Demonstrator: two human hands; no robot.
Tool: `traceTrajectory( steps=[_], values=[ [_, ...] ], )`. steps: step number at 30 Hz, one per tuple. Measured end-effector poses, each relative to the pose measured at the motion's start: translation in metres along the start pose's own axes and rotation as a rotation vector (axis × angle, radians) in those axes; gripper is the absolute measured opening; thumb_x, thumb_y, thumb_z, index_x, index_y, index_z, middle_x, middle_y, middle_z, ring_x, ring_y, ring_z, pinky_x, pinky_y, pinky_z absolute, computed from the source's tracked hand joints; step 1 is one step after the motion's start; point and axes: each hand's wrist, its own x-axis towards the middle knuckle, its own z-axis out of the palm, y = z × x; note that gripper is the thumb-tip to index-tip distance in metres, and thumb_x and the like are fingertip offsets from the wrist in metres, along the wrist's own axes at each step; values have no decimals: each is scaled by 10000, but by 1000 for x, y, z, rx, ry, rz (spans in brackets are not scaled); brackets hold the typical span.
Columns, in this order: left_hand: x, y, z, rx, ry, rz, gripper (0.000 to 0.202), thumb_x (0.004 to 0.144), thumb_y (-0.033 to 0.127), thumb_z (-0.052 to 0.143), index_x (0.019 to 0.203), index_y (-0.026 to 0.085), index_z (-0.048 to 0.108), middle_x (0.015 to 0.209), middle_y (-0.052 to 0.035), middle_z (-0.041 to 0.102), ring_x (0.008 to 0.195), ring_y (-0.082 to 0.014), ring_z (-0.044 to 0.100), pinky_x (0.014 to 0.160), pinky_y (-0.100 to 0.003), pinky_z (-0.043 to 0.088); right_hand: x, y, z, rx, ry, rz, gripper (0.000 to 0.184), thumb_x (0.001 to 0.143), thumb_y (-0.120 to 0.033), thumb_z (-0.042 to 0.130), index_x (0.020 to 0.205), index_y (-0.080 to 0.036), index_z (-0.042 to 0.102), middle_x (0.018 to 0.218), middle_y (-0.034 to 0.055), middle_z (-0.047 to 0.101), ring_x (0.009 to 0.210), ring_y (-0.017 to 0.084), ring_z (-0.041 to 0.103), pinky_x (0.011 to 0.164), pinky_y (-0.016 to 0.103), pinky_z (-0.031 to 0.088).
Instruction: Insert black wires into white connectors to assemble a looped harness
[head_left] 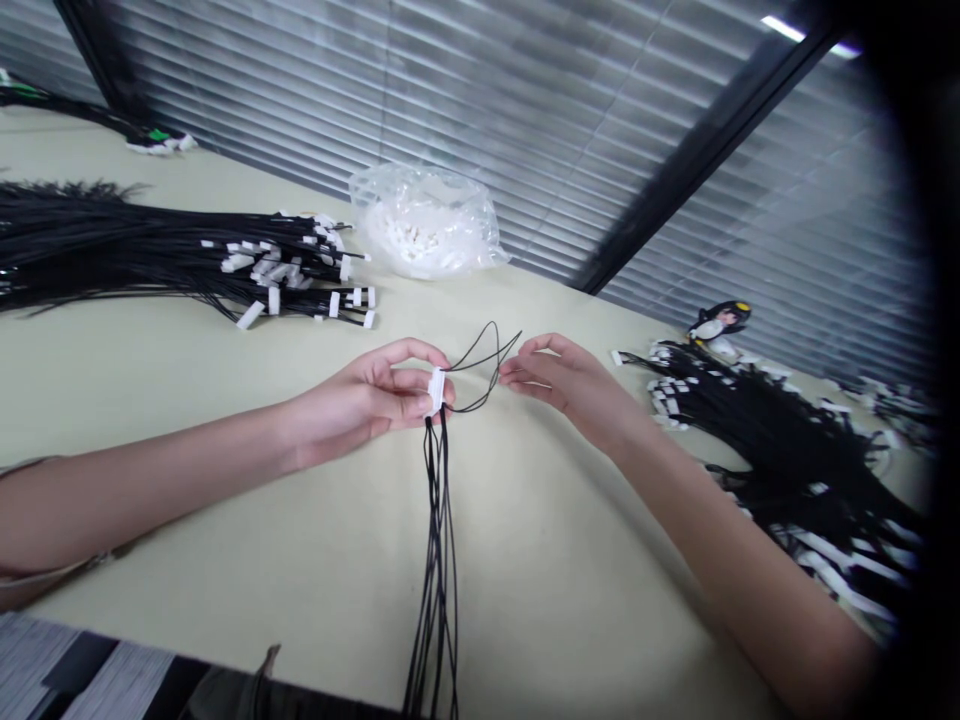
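Black wires (pixel 434 500) below one pinched white plug (pixel 436 388)

The left hand (pixel 382 390) closes thumb and fingers on the plug, over the middle of the table (pixel 300 560). The right hand (pixel 574 385), fingers slightly parted, shows no hold; whether it touches the wire loops (pixel 480 402) cannot be told. Good handling would likely keep the plug steady and the loops untwisted. Strands overlap past counting. Beyond: one clear bag (pixel 427 225), one large heap (pixel 150 245) and one smaller bundle (pixel 82 115) leftward, one toy penguin (pixel 720 322) rightward.
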Motion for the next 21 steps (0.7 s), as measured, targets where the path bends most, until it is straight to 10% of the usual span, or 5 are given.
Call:
traceTrajectory(
  steps=[10,21],
  values=[
    [1,0,1,-11,55,27,242,805,108,569,1018,215,525,982,-30,598,884,-157,594,836,-329,447,-14,1,35,-342,-5,-138,458,821,-565,390,1113,-226,491,1144,10,494,1046,72,505,974,274,416],
    [0,-1,8,182,87,109,252,811,139,569,1041,202,488,977,-35,560,839,-149,577,752,-295,460,-37,12,81,-178,-106,-273,495,788,-439,535,1220,-258,373,1180,11,465,1085,52,484,1021,257,424]
  ],
)
